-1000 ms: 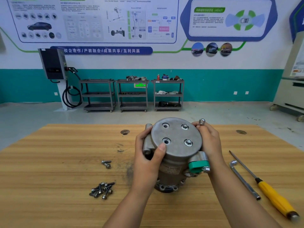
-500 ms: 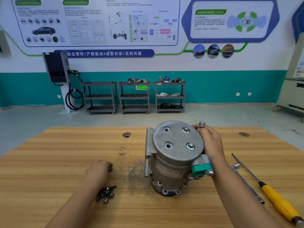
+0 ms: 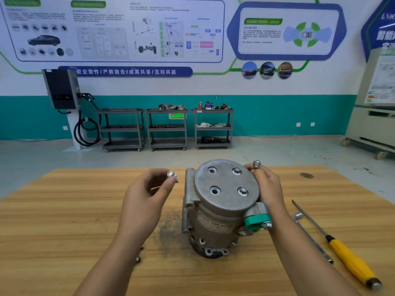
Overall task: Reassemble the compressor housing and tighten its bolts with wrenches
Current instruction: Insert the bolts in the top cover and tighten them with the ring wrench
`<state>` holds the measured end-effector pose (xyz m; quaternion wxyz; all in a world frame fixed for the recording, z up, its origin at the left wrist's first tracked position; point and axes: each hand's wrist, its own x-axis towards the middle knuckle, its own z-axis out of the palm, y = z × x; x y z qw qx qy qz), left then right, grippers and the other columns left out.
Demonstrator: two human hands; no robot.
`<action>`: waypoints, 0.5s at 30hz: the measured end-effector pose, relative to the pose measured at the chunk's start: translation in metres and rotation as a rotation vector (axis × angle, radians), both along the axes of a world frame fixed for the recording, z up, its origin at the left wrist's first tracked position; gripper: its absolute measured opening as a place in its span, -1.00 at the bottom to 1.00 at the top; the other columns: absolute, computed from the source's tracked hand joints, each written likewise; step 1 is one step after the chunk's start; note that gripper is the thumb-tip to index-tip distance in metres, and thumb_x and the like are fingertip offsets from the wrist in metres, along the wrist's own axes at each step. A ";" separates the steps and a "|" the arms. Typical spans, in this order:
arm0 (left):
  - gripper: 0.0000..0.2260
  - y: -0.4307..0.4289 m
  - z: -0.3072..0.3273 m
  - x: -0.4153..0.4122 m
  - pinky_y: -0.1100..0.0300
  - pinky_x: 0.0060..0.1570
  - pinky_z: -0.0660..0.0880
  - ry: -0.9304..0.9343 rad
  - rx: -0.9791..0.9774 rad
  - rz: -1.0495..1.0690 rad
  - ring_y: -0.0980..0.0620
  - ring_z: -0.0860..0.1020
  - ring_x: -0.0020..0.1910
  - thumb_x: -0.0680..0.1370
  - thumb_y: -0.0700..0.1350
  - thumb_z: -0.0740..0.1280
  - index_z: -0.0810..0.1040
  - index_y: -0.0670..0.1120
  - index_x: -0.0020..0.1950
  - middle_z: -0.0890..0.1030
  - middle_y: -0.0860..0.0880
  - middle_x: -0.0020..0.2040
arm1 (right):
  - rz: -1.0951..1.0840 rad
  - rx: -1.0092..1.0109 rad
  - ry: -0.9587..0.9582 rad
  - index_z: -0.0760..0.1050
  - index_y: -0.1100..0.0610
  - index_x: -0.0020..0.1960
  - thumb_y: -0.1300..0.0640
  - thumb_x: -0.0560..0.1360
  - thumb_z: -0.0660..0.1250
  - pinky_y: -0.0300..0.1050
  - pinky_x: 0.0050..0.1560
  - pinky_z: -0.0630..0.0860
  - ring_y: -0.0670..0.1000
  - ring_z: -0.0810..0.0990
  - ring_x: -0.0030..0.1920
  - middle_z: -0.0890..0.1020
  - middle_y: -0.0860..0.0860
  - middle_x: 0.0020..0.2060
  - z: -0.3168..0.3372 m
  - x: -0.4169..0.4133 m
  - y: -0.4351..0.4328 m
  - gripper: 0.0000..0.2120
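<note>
Well, bolt (image 3: pixel 171 174) (silver) in left hand (image 3: pixel 145 204)

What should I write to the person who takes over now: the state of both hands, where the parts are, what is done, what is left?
Left hand pinches a bolt, raised left of the compressor.
Right hand grips the cover at its right rim, a second bolt at its fingertips.
Done: two seated bolts fill the cover's right holes.
Left: fit bolts in the two empty holes, then tighten all with the wrench lying on the table at right, beside the screwdriver.
</note>
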<state>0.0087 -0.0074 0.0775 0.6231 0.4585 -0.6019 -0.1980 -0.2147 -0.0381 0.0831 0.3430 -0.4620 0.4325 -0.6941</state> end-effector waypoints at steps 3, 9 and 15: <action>-0.91 0.014 0.027 -0.022 0.34 -0.10 0.54 0.079 0.006 -0.213 0.20 0.62 -0.10 0.46 -0.11 0.39 0.62 0.04 -0.07 0.69 0.09 -0.12 | 0.009 0.001 -0.009 0.51 0.13 -0.28 0.33 0.55 0.11 -0.40 -0.51 0.39 -0.23 0.50 -0.51 0.58 -0.10 -0.51 -0.001 0.001 0.001 -0.68; -0.89 0.021 0.036 -0.041 0.45 -0.27 0.44 -0.182 0.028 -0.268 0.34 0.58 -0.21 0.47 -0.10 0.40 0.62 0.12 -0.10 0.65 0.27 -0.22 | 0.002 0.005 0.014 0.52 0.13 -0.29 0.33 0.54 0.11 -0.40 -0.52 0.38 -0.23 0.49 -0.50 0.57 -0.10 -0.49 -0.002 0.001 0.001 -0.68; -0.83 0.026 0.034 -0.036 0.57 -0.08 0.33 -0.403 -0.037 -0.159 0.37 0.48 0.00 0.44 -0.01 0.39 0.54 0.30 -0.13 0.59 0.28 -0.13 | 0.001 0.000 0.016 0.51 0.14 -0.29 0.33 0.54 0.11 -0.39 -0.51 0.38 -0.23 0.49 -0.49 0.56 -0.09 -0.47 -0.002 0.001 0.001 -0.69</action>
